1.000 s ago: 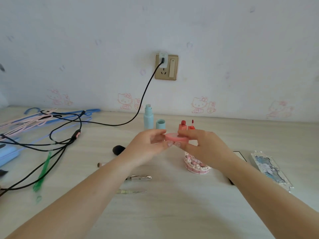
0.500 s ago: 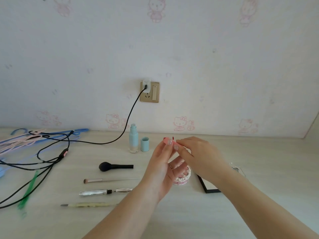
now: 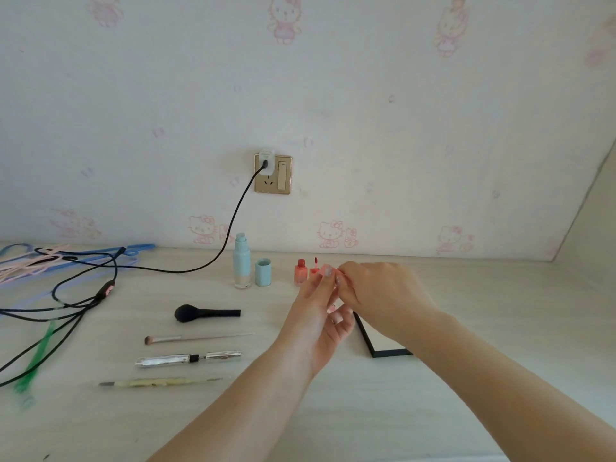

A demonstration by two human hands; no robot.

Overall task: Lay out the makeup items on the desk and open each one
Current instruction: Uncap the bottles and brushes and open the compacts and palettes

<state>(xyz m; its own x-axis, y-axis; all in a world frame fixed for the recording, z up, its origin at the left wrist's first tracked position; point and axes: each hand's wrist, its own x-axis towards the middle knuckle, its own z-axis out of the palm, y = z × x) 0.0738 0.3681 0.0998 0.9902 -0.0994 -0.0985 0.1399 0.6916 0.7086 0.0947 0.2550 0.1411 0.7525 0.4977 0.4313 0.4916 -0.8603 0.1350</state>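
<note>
Both hands meet over the middle of the desk around a small pink compact (image 3: 322,271), mostly hidden by fingers. My left hand (image 3: 320,315) grips it from below with fingertips up, and my right hand (image 3: 376,291) pinches its top edge from the right. Behind them stand an uncapped light blue bottle (image 3: 242,261) with its cap (image 3: 263,272) beside it, and an opened red lip tint bottle (image 3: 300,272) with its wand (image 3: 314,265). A black puff brush (image 3: 205,312), a thin brush (image 3: 196,338), a silver pen pulled apart (image 3: 188,359) and a yellowish pencil (image 3: 160,382) lie in a column at left.
A black-framed flat item (image 3: 373,345) lies under my right forearm. Black cables (image 3: 83,295) run from the wall socket (image 3: 272,174) across the left of the desk, over blue and pink hangers (image 3: 40,258). A green strip (image 3: 35,358) lies at the left edge.
The view tilted up then steadied. The compact went from flat between both hands to tipped on edge, my left hand turning palm-up beneath it while my right fingers work at its top.
</note>
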